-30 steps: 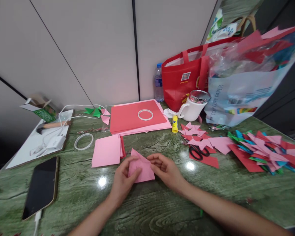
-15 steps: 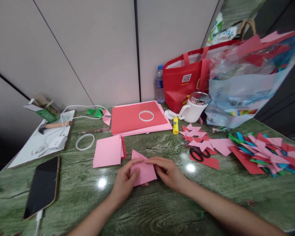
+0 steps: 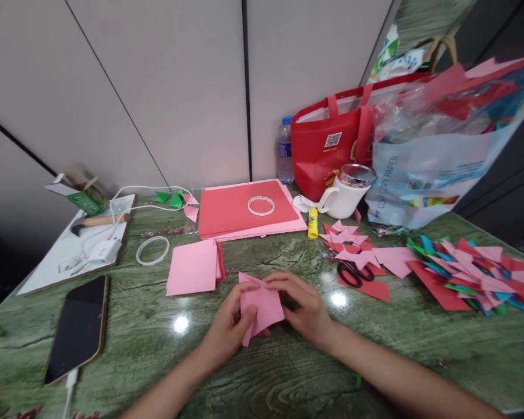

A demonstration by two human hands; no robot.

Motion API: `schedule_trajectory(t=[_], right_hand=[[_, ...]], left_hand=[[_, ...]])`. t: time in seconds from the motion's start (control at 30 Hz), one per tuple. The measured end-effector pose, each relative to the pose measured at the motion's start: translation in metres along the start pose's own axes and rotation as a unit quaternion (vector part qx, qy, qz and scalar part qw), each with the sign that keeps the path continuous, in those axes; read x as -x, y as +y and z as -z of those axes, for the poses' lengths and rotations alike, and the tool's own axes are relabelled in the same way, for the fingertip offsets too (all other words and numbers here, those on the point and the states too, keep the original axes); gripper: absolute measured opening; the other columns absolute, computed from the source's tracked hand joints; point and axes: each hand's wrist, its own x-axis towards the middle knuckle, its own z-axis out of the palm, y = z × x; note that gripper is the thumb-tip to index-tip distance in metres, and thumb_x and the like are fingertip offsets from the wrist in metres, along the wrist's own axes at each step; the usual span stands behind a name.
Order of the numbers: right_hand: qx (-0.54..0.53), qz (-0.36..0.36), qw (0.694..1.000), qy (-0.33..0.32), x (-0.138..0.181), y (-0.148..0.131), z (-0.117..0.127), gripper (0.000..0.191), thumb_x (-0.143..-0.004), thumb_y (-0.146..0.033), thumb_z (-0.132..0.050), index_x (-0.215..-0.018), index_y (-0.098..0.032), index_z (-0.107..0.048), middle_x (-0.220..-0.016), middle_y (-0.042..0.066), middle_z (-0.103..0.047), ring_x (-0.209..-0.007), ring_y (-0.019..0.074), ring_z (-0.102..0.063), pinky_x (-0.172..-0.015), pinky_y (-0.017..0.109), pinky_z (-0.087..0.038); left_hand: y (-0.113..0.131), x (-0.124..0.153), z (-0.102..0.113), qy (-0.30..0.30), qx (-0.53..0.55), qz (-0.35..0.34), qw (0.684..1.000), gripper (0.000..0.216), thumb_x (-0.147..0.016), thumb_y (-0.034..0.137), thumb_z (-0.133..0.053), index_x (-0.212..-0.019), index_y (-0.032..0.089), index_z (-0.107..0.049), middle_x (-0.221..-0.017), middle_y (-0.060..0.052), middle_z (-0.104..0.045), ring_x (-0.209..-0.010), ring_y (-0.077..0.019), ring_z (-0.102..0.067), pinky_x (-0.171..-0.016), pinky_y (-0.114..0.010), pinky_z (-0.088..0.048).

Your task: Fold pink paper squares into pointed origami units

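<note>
A pink folded paper piece (image 3: 261, 305) is held between both hands just above the green marble-patterned table (image 3: 157, 349). My left hand (image 3: 228, 329) pinches its left side with thumb and fingers. My right hand (image 3: 304, 308) grips its right edge, fingers curled over the top. A stack of pink square sheets (image 3: 192, 266) lies to the left of the hands.
Red and pink sheets (image 3: 244, 210) with a white ring (image 3: 261, 205) lie behind. Scissors (image 3: 353, 272), a glue stick (image 3: 312, 223), a white mug (image 3: 347, 189), a bottle (image 3: 284, 148), bags and folded paper piles (image 3: 467, 270) stand right. A phone (image 3: 77, 327) and clipboard lie left.
The pink piece has been lifted and turned slightly, its lower corner now pointing down by my left hand. Both hands stayed on it and shifted a little nearer.
</note>
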Motion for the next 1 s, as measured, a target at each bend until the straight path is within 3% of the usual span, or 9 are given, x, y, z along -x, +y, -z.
schedule_trajectory(t=[0.07, 0.17, 0.27, 0.43, 0.63, 0.8, 1.0], right_hand=[[0.006, 0.010, 1.000, 0.008, 0.0007, 0.0010, -0.0002, 0.032, -0.079, -0.007, -0.052, -0.105, -0.023, -0.059, -0.097, 0.007, -0.062, -0.092, 0.0176, -0.060, -0.076, 0.031, -0.052], [0.024, 0.032, 0.999, 0.009, 0.0009, 0.0004, 0.0007, 0.028, -0.080, -0.008, -0.052, -0.102, -0.023, -0.060, -0.093, 0.007, -0.063, -0.086, 0.0167, -0.062, -0.072, 0.029, -0.052], [0.047, 0.049, 0.998, 0.004, 0.0008, -0.0016, 0.0020, 0.026, -0.079, -0.008, -0.052, -0.100, -0.022, -0.060, -0.093, 0.008, -0.063, -0.086, 0.0166, -0.062, -0.070, 0.028, -0.053], [0.042, 0.055, 0.998, 0.005, 0.0007, -0.0036, 0.0019, 0.027, -0.079, -0.006, -0.050, -0.099, -0.021, -0.059, -0.098, 0.008, -0.064, -0.091, 0.0168, -0.062, -0.075, 0.029, -0.053], [0.023, 0.009, 0.999, 0.037, -0.0001, -0.0066, 0.0002, 0.021, -0.079, -0.011, -0.054, -0.096, -0.021, -0.061, -0.091, 0.007, -0.065, -0.087, 0.0181, -0.062, -0.075, 0.031, -0.052], [0.036, 0.006, 0.999, 0.034, 0.0021, -0.0069, -0.0008, 0.018, -0.082, -0.012, -0.054, -0.095, -0.022, -0.060, -0.082, 0.006, -0.065, -0.080, 0.0173, -0.063, -0.069, 0.030, -0.053], [0.057, 0.051, 0.997, 0.020, 0.0037, -0.0065, -0.0023, 0.025, -0.080, -0.012, -0.057, -0.101, -0.023, -0.057, -0.081, 0.004, -0.065, -0.078, 0.0169, -0.062, -0.069, 0.030, -0.053]], left_hand=[[-0.0016, -0.0006, 0.0010, 0.013, -0.012, -0.014, 1.000, 0.035, -0.081, 0.037, -0.054, -0.111, 0.022, -0.044, -0.082, -0.004, -0.063, -0.061, -0.0173, -0.063, -0.056, -0.029, -0.050], [-0.0039, -0.0020, 0.0036, 0.084, -0.074, -0.070, 0.991, 0.028, -0.080, 0.035, -0.056, -0.102, 0.019, -0.053, -0.092, -0.006, -0.062, -0.076, -0.0175, -0.060, -0.065, -0.027, -0.048], [-0.0053, -0.0033, 0.0051, 0.117, -0.091, -0.083, 0.985, 0.024, -0.077, 0.034, -0.059, -0.094, 0.017, -0.057, -0.086, -0.004, -0.061, -0.073, -0.0152, -0.056, -0.062, -0.023, -0.044], [-0.0049, -0.0034, 0.0017, 0.104, -0.087, -0.069, 0.988, 0.026, -0.074, 0.035, -0.062, -0.091, 0.016, -0.059, -0.073, -0.001, -0.060, -0.062, -0.0127, -0.052, -0.054, -0.021, -0.040], [-0.0036, -0.0021, -0.0010, 0.114, -0.102, -0.070, 0.986, 0.027, -0.074, 0.037, -0.062, -0.091, 0.016, -0.060, -0.077, -0.002, -0.062, -0.062, -0.0127, -0.054, -0.054, -0.021, -0.041], [-0.0064, -0.0006, -0.0009, 0.065, -0.061, -0.047, 0.995, 0.029, -0.078, 0.039, -0.058, -0.096, 0.016, -0.055, -0.077, -0.004, -0.065, -0.062, -0.0161, -0.061, -0.060, -0.027, -0.048], [-0.0052, 0.0009, -0.0044, 0.018, 0.015, -0.045, 0.999, 0.027, -0.083, 0.038, -0.053, -0.099, 0.018, -0.051, -0.075, -0.004, -0.066, -0.065, -0.0177, -0.064, -0.061, -0.031, -0.053]])
